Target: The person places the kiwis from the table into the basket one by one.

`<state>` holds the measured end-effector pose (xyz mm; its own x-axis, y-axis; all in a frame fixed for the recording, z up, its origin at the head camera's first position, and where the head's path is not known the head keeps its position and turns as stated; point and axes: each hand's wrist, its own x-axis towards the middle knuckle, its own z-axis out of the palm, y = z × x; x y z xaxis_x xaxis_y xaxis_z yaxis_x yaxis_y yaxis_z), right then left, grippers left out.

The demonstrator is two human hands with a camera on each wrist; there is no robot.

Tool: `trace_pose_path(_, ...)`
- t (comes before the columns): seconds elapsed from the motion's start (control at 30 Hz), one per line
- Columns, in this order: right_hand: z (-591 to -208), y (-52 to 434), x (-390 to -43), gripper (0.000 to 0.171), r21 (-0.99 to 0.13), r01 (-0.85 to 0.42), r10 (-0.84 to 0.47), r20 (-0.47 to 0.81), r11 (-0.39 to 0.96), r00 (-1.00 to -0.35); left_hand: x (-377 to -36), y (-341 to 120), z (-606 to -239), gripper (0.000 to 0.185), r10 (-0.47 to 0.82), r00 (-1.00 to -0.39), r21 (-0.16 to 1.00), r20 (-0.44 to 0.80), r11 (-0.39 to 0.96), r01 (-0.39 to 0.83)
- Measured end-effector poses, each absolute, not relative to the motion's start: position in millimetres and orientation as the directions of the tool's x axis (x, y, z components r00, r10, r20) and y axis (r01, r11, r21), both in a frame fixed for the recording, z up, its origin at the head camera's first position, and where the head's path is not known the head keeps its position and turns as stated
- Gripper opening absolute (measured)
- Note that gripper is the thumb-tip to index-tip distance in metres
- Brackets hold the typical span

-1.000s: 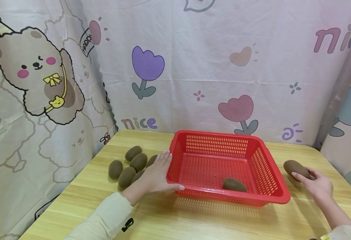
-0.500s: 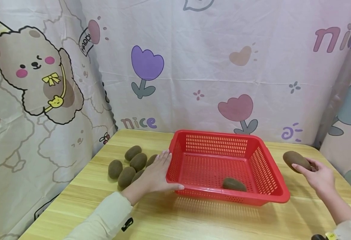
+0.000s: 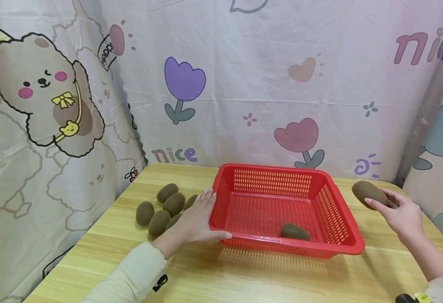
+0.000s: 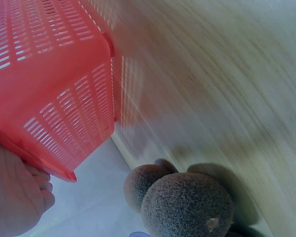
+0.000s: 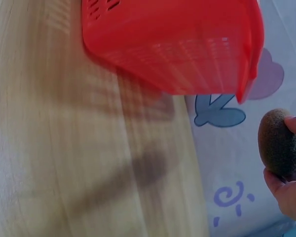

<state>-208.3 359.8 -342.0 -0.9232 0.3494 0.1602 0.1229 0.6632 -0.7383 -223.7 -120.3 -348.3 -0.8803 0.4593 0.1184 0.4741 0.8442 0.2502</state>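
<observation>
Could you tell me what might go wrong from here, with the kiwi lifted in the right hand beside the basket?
The right hand holds the kiwi mostly by the fingertips, near the table's right edge, so a slip could send it off the table. The left hand only rests against the red basket, which might slide if bumped.

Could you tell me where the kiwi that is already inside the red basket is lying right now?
In the head view, the kiwi lies on the floor of the red basket, near its front wall and right of centre, apart from both hands.
</observation>
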Motion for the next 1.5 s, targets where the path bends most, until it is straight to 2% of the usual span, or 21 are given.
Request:
trace_pose_path(0.53, -324.0, 318.2, -211.5, 0.069, -0.774, -0.056, 0.208, 0.238, 0.631, -0.949, -222.9, -121.1, -348.0, 0.115, 0.461, -0.880, 0.261, 0.116, 0.840, 0.475)
trace_pose_path(1.0, -315.7, 266.7, -217.5, 0.063, -0.724, -0.138, 0.000, 0.187, 0.676, -0.982, -224.1, -120.5, -349.1, 0.114, 0.455, -0.884, 0.270, 0.109, 0.842, 0.467)
trace_pose_path(1.27, -328.6, 249.1, -229.2, 0.053, -0.686, -0.222, -0.096, 0.218, 0.693, -0.971, -223.3, -120.6, -348.3, 0.114, 0.453, -0.885, 0.278, 0.109, 0.841, 0.465)
trace_pose_path(1.5, -340.8, 243.1, -239.7, 0.051, -0.596, -0.210, -0.184, 0.106, 0.775, -0.977, -224.3, -121.0, -350.1, 0.114, 0.450, -0.887, 0.272, 0.108, 0.844, 0.462)
